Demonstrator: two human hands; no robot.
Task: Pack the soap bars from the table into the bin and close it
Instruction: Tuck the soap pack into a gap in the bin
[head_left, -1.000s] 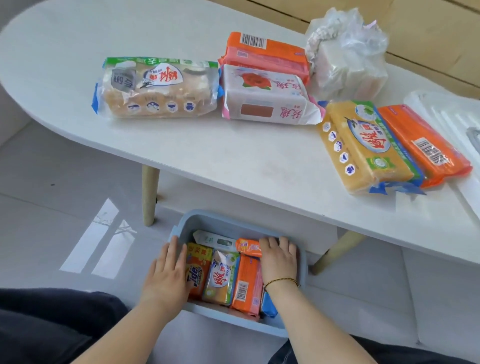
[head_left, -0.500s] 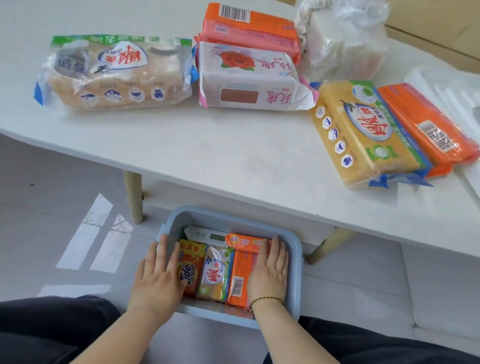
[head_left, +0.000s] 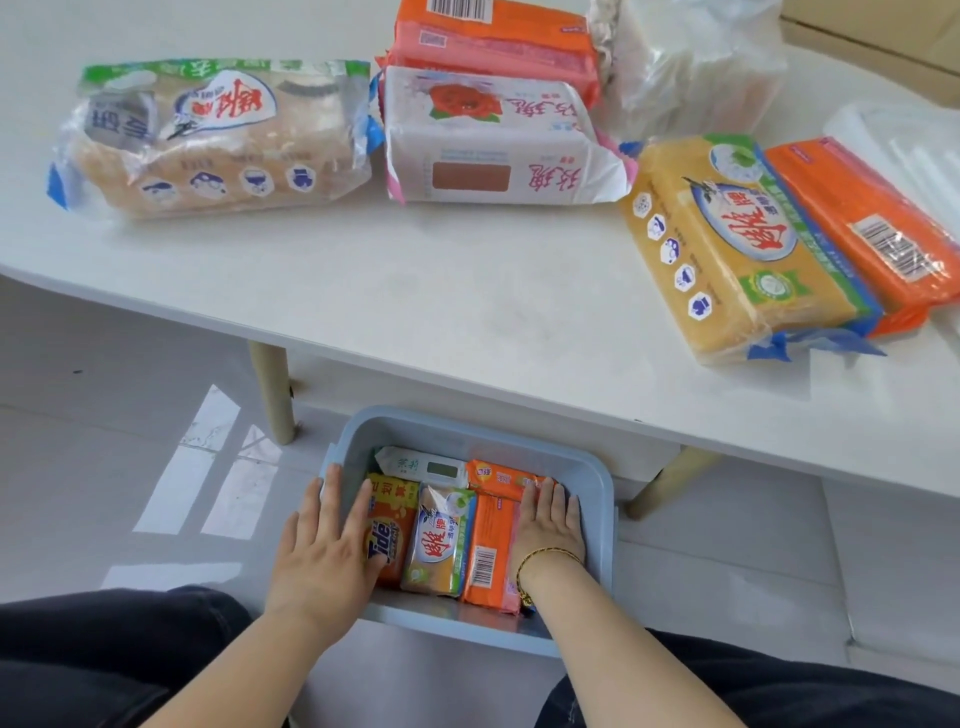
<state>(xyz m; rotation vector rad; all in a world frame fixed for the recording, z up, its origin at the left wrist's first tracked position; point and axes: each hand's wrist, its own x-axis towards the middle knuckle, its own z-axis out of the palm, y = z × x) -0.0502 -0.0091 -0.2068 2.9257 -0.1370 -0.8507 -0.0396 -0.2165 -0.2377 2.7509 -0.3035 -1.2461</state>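
While the left hand (head_left: 324, 551) lay flat, fingers straight, on the Tide bar (head_left: 395, 525) and the right hand (head_left: 550, 525) pressed flat, fingers together, at the orange bar's (head_left: 488, 551) right edge, both reached into the bin (head_left: 597, 480), a yellow bar (head_left: 441, 540) between them and soap packs (head_left: 223, 140) on the table (head_left: 415, 291) beyond their fingertips.
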